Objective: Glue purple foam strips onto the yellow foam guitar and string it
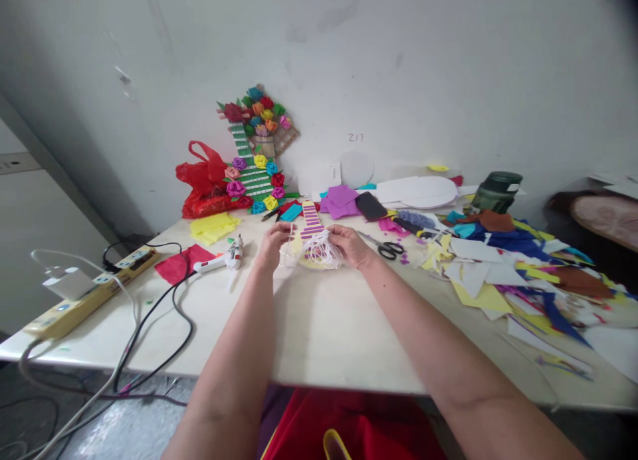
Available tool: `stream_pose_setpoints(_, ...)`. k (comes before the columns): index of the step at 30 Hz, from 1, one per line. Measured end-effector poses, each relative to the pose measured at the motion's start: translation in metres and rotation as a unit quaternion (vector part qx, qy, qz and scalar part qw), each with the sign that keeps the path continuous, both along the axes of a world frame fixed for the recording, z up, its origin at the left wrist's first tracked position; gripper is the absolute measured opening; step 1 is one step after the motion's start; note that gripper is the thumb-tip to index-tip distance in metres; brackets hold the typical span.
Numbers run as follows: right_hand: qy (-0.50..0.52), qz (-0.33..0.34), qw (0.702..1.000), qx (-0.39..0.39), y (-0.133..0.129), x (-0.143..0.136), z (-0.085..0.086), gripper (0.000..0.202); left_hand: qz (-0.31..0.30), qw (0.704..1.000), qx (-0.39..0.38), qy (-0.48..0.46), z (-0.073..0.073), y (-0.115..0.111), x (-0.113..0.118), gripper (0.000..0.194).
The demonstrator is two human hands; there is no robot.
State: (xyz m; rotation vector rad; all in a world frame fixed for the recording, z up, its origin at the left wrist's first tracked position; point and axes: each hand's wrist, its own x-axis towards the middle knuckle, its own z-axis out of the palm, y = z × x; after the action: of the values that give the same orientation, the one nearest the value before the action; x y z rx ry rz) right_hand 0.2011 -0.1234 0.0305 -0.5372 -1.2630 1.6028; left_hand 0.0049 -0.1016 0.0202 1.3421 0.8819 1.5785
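A loose bundle of white string (323, 250) hangs from my right hand (349, 245), whose fingers are closed on it. My left hand (277, 242) pinches a strand of the same string a little to the left of the bundle. Behind and below the string lies a yellow paper cutout (312, 218) with purple stripes, its lower part mostly covered by the strands. Black-handled scissors (390, 250) rest just right of my right hand. To the left of my left hand lies a white glue gun (219, 261).
Coloured paper and felt scraps (493, 267) are heaped on the right, near a dark green jar (496, 193). A paper-flower decoration (255, 181) leans on the wall beside a red plastic bag (204, 184). Cables run from a power strip (90, 297) at the left edge.
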Motion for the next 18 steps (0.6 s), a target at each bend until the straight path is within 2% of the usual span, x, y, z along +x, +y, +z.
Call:
stream_pose_setpoints(2, 0.027, -0.011, 1.000, -0.008, -0.001, 0.002, 0.004, 0.022, -0.100, 0.993, -0.029, 0.048, 0.001, -0.006, 0.010, 0.038)
stream_pose_setpoints(5, 0.065, -0.059, 0.996, -0.011, 0.001, 0.007, 0.007, 0.022, -0.181, 0.975, -0.078, 0.101, 0.001, -0.010, 0.018, 0.043)
stream_pose_setpoints(7, 0.079, -0.081, 0.993, -0.016, 0.005, 0.013, 0.006, 0.023, -0.176, 0.972, -0.094, 0.124, 0.001, -0.009, 0.015, 0.039)
stream_pose_setpoints(9, 0.085, -0.097, 0.991, -0.022, 0.009, 0.020, 0.003, 0.023, -0.126, 0.979, -0.097, 0.124, 0.001, -0.007, 0.007, 0.033)
stream_pose_setpoints(11, 0.076, -0.120, 0.990, -0.026, 0.013, 0.025, 0.000, 0.021, -0.071, 0.990, -0.085, 0.086, 0.003, -0.007, -0.003, 0.028)
stream_pose_setpoints(12, 0.064, -0.133, 0.989, -0.029, 0.015, 0.026, -0.001, 0.020, -0.065, 0.993, -0.080, 0.063, 0.004, -0.008, -0.006, 0.027)
stream_pose_setpoints(14, 0.032, -0.164, 0.985, -0.030, 0.018, 0.030, -0.003, 0.018, -0.122, 0.986, -0.094, 0.060, 0.008, -0.013, -0.008, 0.031)
stream_pose_setpoints(16, 0.004, -0.193, 0.981, -0.022, 0.021, 0.033, -0.004, 0.017, -0.222, 0.961, -0.127, 0.109, 0.011, -0.020, -0.003, 0.039)
stream_pose_setpoints(18, 0.000, -0.225, 0.974, -0.013, 0.025, 0.037, -0.006, 0.018, -0.285, 0.933, -0.143, 0.165, 0.013, -0.024, 0.004, 0.039)
